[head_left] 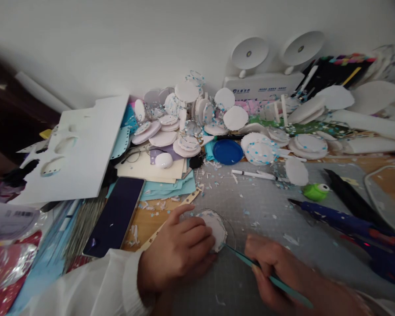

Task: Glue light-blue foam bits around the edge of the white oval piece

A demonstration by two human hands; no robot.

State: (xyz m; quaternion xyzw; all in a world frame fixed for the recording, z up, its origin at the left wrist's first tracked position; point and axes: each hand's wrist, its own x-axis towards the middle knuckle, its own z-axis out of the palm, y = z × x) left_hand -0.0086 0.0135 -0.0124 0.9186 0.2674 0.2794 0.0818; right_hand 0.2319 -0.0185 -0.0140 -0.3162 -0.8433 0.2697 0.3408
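My left hand point(179, 252) presses down on a round white foam disc point(217, 226) speckled with blue dots, which lies on the grey cutting mat point(283, 259). A clear round film edge shows around the disc. My right hand point(276, 272) grips a thin teal craft knife point(250, 262), its tip touching the disc's right edge. Both hands sit at the mat's near edge.
Piles of similar white discs point(184, 131) crowd the back. A blue lid point(228, 152), white pen point(255, 174), green punch point(316, 192) and blue glue gun point(349, 224) lie nearby. A phone point(115, 217) and a white foam board point(85, 149) sit on the left. Paper scraps litter the mat.
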